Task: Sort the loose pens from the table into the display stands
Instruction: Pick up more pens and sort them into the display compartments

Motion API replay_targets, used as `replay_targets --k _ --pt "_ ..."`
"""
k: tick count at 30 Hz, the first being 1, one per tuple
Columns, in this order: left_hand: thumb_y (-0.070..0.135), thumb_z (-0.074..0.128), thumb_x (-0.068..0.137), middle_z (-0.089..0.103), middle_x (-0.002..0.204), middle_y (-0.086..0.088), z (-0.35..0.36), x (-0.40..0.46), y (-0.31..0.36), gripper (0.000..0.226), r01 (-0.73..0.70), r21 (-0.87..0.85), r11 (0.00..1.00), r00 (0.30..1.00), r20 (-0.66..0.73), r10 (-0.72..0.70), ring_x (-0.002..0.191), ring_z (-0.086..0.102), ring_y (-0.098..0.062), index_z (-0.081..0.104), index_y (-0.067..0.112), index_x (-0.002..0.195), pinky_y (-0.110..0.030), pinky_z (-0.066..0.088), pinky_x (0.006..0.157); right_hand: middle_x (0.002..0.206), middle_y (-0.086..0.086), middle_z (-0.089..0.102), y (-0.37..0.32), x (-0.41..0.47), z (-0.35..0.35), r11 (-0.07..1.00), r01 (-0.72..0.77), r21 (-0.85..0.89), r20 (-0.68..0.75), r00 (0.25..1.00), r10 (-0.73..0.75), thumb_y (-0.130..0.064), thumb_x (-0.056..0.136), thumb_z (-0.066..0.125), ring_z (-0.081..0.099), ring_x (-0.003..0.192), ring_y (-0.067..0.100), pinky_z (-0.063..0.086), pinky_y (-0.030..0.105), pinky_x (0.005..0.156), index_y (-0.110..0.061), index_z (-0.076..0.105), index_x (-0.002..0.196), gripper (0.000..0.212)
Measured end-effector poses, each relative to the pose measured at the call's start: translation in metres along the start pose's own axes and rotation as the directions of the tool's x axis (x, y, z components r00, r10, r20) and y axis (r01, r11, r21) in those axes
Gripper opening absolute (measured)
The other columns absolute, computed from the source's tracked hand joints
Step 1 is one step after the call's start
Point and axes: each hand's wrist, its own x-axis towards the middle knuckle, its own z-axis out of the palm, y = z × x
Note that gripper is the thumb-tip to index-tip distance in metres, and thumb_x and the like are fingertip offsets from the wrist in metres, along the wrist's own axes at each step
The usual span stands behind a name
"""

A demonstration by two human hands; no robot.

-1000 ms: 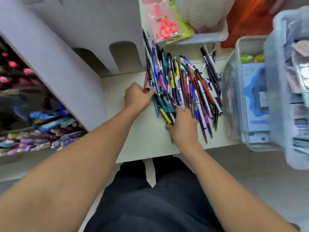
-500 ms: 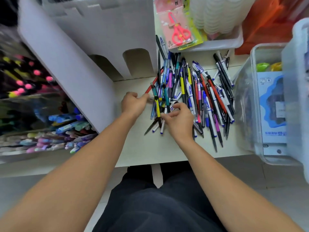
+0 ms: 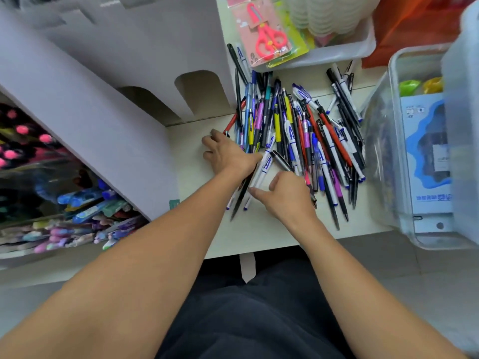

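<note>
Left hand [image 3: 228, 154] flat, fingers spread, steadying pen pile [image 3: 298, 130]; right hand [image 3: 287, 196] pinches white pens [image 3: 261, 174] at near-left edge, probably gathering matching ones for stand [image 3: 85, 130].

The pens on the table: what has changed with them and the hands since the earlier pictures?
The right hand has drawn a few white pens out of the pile toward the table's near edge. The left hand stays at the pile's left side. The scissors pack is unmoved.
</note>
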Motion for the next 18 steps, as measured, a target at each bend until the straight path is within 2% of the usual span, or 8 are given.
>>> replay_targets --k 2,4,7,10,13,15,18 --pt "0.034 0.091 0.068 0.023 0.148 -0.012 -0.006 0.003 -0.009 0.108 -0.062 0.0 0.998 0.998 0.03 0.062 0.131 0.039 -0.035 0.024 0.008 0.149 -0.038 0.041 0.107 0.072 0.007 0.061 0.002 0.003 0.008 1.0 0.0 -0.016 0.034 0.999 0.0 -0.04 0.083 0.079 0.061 0.068 0.025 0.043 0.03 0.053 -0.009 0.056 0.075 0.039" --pt "0.027 0.092 0.067 0.028 0.144 -0.011 -0.015 0.005 -0.02 0.101 -0.149 -0.004 0.989 0.988 0.041 0.149 0.129 0.043 -0.031 0.03 0.01 0.145 -0.035 0.042 0.106 0.075 0.008 0.065 0.002 0.007 0.009 1.0 0.021 0.022 0.023 1.0 -0.022 -0.031 0.085 0.076 0.064 0.072 0.026 0.049 0.031 0.059 -0.007 0.061 0.076 0.03" --pt "0.028 0.092 0.066 0.03 0.141 -0.011 -0.025 0.004 -0.032 0.101 -0.244 0.026 0.969 0.969 0.041 0.243 0.13 0.042 -0.03 0.032 0.01 0.145 -0.033 0.04 0.108 0.071 0.017 0.069 0.002 0.015 0.004 0.996 0.019 0.086 -0.018 1.0 -0.018 -0.025 0.084 0.074 0.066 0.066 0.029 0.055 0.034 0.061 0.003 0.067 0.077 0.031" --pt "0.049 0.091 0.062 0.031 0.143 -0.012 -0.032 -0.001 -0.041 0.11 -0.218 0.131 0.967 0.976 0.036 0.216 0.132 0.036 -0.031 0.03 0.009 0.145 -0.037 0.038 0.108 0.061 0.022 0.067 0.0 0.025 0.009 0.984 -0.014 0.179 -0.032 0.999 0.02 -0.016 0.083 0.066 0.069 0.055 0.034 0.061 0.046 0.06 0.008 0.066 0.069 0.027" --pt "0.066 0.085 0.058 0.037 0.139 -0.014 -0.031 -0.012 -0.048 0.113 -0.152 0.164 0.975 0.988 0.044 0.146 0.129 0.04 -0.034 0.035 0.006 0.14 -0.04 0.04 0.105 0.061 0.018 0.068 -0.009 0.033 0.021 0.957 -0.043 0.288 -0.04 0.998 0.057 0.001 0.082 0.059 0.07 0.057 0.033 0.061 0.049 0.058 -0.001 0.066 0.062 0.021" --pt "0.067 0.087 0.054 0.038 0.138 -0.014 -0.027 -0.019 -0.05 0.12 -0.139 0.156 0.978 0.99 0.047 0.133 0.129 0.041 -0.034 0.032 0.005 0.141 -0.04 0.04 0.106 0.064 0.014 0.07 -0.013 0.036 0.026 0.927 -0.051 0.37 -0.018 0.998 0.062 0.004 0.08 0.064 0.072 0.061 0.032 0.062 0.049 0.062 -0.01 0.067 0.06 0.025" --pt "0.053 0.093 0.054 0.038 0.138 -0.014 -0.021 -0.022 -0.05 0.119 -0.166 0.214 0.963 0.986 0.061 0.157 0.127 0.041 -0.035 0.028 0.005 0.142 -0.039 0.04 0.105 0.071 0.017 0.071 -0.012 0.033 0.019 0.888 -0.099 0.449 0.02 0.995 0.101 0.004 0.09 0.056 0.072 0.057 0.027 0.063 0.049 0.061 -0.006 0.07 0.074 0.023"
